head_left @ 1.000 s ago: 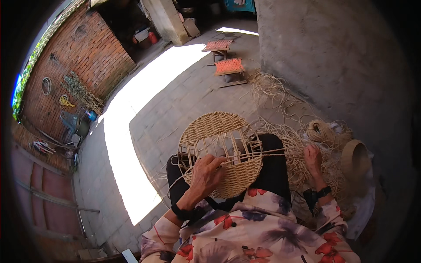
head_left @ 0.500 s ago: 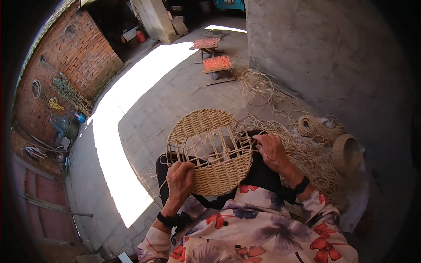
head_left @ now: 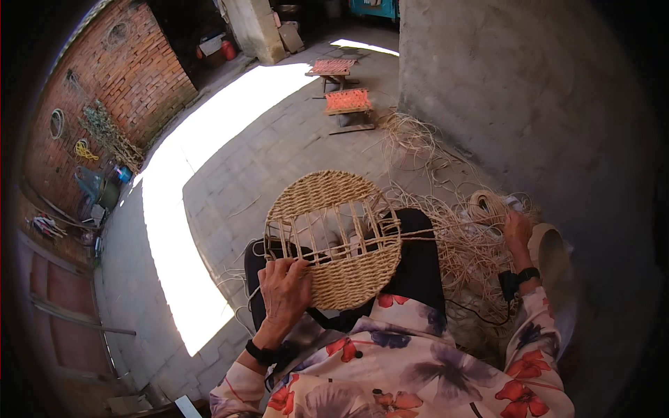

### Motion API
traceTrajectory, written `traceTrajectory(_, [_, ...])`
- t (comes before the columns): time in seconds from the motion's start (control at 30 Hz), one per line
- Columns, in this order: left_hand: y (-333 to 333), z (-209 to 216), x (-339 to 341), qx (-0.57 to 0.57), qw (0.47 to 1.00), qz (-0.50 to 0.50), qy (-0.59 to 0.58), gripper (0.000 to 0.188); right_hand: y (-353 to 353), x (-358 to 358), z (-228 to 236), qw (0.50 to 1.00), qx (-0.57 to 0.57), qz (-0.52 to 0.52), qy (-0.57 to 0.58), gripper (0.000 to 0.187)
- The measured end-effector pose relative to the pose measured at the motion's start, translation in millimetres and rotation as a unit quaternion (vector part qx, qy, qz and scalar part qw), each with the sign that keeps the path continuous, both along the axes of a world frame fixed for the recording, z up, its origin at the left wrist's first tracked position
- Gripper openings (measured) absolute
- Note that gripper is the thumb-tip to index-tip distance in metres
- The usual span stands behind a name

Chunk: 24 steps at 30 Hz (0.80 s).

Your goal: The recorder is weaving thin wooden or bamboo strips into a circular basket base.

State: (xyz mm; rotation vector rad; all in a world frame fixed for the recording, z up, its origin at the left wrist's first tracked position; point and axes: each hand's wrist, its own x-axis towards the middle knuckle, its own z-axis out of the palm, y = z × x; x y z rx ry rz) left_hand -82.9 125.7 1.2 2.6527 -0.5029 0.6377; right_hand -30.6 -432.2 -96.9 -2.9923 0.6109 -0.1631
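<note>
A round woven straw-cord panel (head_left: 352, 284) rests across my knees. Its top and bottom bands are tightly woven, while bare ribs cross the gap between them. My left hand (head_left: 284, 289) is closed on the panel's lower left edge. Out to the right, my right hand (head_left: 517, 233) is closed on a straw cord (head_left: 453, 233) that stretches from the panel's right rim. The fingertips of that hand are small and partly hidden. A loose end of cord loops beside my left hand.
Tangled straw cord (head_left: 468, 268) is heaped at my right, with a coil (head_left: 486, 203) on it and a tan round band (head_left: 547, 244) beside it. Two stools with red woven seats (head_left: 348, 101) stand ahead. A grey wall (head_left: 516, 90) rises at right, a brick wall (head_left: 132, 70) at left.
My right hand has moved from the panel's right rim far out to the right, drawing the cord out straight. My left hand has stayed on the panel's left edge.
</note>
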Motion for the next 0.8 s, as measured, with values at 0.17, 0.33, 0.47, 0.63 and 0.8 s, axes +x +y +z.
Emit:
traceTrajectory(0.17, [1, -1, 1, -0.003, 0.999, 0.007, 0.034, 0.022, 119, 9, 49, 0.917, 0.229, 0.259, -0.198, 0.018])
traceTrajectory(0.33, [2, -1, 4, -0.026, 0.997, -0.005, 0.071, 0.015, 219, 1, 75, 0.84, 0.301, 0.433, -0.127, 0.011])
traceTrajectory(0.47, [2, 1, 5, -0.032, 0.997, -0.012, 0.076, 0.015, 221, -2, 61, 0.856, 0.206, 0.443, -0.166, 0.01])
traceTrajectory(0.63, [16, 13, 7, -0.045, 0.991, -0.039, 0.124, 0.018, 72, -5, 10, 0.956, 0.022, 0.25, -0.154, 0.005])
traceTrajectory(0.8, [29, 9, 7, -0.066, 0.991, -0.04, 0.113, 0.009, -54, -20, -27, 0.992, -0.063, 0.017, -0.106, 0.015])
